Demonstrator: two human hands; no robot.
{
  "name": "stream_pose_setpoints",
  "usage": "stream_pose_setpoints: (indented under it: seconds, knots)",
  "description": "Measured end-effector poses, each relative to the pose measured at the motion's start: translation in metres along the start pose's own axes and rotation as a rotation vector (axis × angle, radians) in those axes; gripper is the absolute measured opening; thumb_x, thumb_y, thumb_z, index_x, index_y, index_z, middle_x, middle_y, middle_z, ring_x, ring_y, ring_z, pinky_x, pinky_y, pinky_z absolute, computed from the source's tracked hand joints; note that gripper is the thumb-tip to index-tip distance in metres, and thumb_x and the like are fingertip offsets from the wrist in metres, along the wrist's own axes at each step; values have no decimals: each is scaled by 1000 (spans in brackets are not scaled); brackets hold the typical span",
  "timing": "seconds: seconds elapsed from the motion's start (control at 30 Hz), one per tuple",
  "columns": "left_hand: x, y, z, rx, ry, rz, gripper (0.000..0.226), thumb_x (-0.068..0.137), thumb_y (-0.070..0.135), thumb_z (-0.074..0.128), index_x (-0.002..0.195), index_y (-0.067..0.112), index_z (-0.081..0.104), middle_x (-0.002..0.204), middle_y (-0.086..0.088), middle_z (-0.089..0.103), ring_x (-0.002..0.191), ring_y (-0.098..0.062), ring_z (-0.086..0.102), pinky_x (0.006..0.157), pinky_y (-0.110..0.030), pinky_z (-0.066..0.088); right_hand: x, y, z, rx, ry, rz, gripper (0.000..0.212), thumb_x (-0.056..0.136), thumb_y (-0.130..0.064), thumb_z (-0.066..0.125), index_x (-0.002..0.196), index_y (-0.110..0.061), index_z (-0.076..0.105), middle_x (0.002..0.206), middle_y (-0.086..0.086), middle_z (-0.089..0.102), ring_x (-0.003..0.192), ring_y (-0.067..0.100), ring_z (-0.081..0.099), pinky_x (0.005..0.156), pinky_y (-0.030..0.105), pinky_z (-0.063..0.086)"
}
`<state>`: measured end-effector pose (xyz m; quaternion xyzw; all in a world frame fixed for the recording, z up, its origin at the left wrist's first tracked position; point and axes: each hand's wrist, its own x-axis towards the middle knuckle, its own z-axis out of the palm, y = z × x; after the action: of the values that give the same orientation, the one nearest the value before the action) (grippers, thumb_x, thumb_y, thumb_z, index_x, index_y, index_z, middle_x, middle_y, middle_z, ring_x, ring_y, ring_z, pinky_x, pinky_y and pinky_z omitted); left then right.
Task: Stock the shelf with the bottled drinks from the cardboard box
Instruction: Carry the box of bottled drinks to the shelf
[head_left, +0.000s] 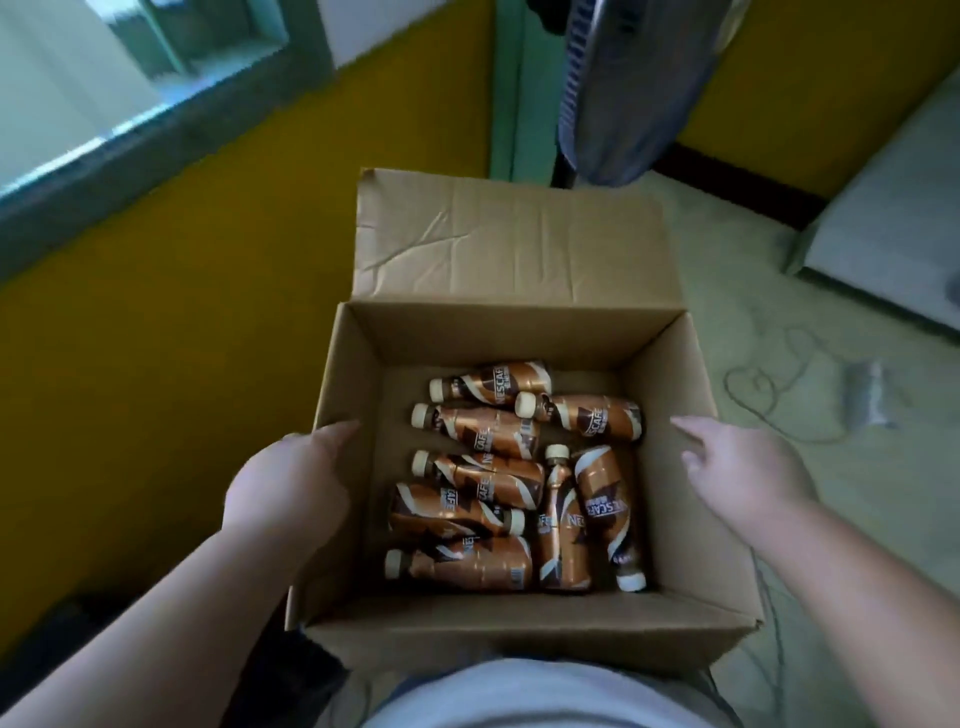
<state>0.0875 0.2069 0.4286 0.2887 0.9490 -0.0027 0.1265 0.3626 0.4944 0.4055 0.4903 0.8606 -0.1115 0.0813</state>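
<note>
We look down into an open brown cardboard box (519, 629) on the pale floor (810, 467). Eight brown bottles with cream caps (488, 483) lie on their sides at the bottom of it. Our left hand (291, 488) rests on the left wall of the box, fingers close together and pointing forward. Our right hand (743, 467) hovers over the right wall, fingers loose and a little apart, holding nothing. We see no shelf. A yellow wall (208, 260) stands behind the box.
</note>
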Motion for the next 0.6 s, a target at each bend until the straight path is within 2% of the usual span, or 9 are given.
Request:
stream_pose_setpoints:
  seconds: [0.13,0.27,0.53,0.6]
  knots:
    - [24,112,-7,34,36,215,79,78,5,57,144,42,34,112,-3,65,89,-20,64,57,-28,56,-7,102,-20,71,76,132,45,86,-26,61,129,-36,57,92,5,75,75,30,67,64,34,54]
    - [46,241,-10,48,1,392,80,77,6,55,143,46,33,110,-2,65,80,-19,62,46,-25,49,-10,208,-47,81,102,287,45,87,-25,59,131,-32,56,104,9,72,89,32,66,69,32,52]
    - [59,479,-7,60,-58,711,72,83,13,51,143,47,32,121,0,64,76,-11,56,49,-21,41,-32,378,-91,75,103,602,46,86,-23,55,130,-37,54,113,8,68,100,32,62,79,36,52]
    - [67,536,-2,73,-80,789,70,86,14,52,143,47,32,127,0,62,78,-10,55,49,-17,37,-34,413,-93,76,80,669,44,86,-22,54,127,-37,57,111,8,68,97,31,63,77,36,53]
